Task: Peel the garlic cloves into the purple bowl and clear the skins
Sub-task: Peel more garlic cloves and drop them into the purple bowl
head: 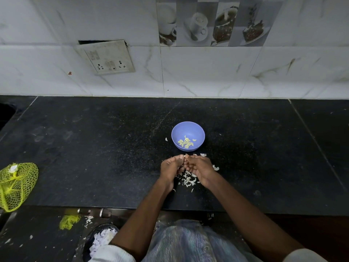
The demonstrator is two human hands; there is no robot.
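My purple bowl (188, 136) holds pale yellow cloves (186, 143) on the speckled black counter (94, 148), white skins (188, 179) near, yellow-green net bag (16, 186) far left.

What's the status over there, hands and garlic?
Left hand and right hand together, pinching a clove. Peeled cloves in purple bowl. Skins piled on the counter under the hands, uncleared.

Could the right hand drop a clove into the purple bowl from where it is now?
Probably yes. The round purple plastic bowl sits just beyond the right hand on the black stone counter, with only scattered white garlic skins near it and nothing standing between.
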